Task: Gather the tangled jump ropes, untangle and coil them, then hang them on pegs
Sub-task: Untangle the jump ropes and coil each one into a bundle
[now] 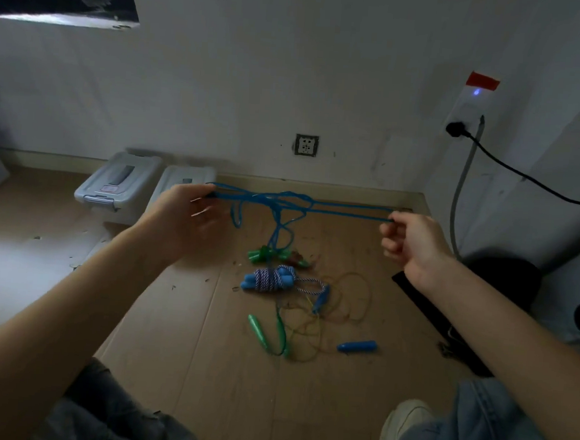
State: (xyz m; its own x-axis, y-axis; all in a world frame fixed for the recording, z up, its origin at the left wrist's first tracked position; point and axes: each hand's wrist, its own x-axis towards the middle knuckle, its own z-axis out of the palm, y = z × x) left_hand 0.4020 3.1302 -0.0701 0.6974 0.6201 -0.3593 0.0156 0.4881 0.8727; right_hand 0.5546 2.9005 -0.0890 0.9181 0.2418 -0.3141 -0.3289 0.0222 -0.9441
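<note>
A thin blue jump rope (303,205) stretches in several strands between my hands, above the floor. My left hand (187,219) pinches its left end and my right hand (410,242) pinches its right end. From a knot in the middle, strands hang down to green handles (262,254) on the floor. Below them lies a coiled blue-and-white braided rope (272,278) with blue foam handles. A thin yellowish rope (330,312) is tangled around two green handles (267,335) and a loose blue handle (357,346).
Two grey lidded plastic boxes (119,182) stand by the wall at the back left. A black power cable (525,174) runs from a wall socket at the right. A black mat (436,319) and dark objects lie at the right. My knees and a white shoe (404,423) are in the foreground.
</note>
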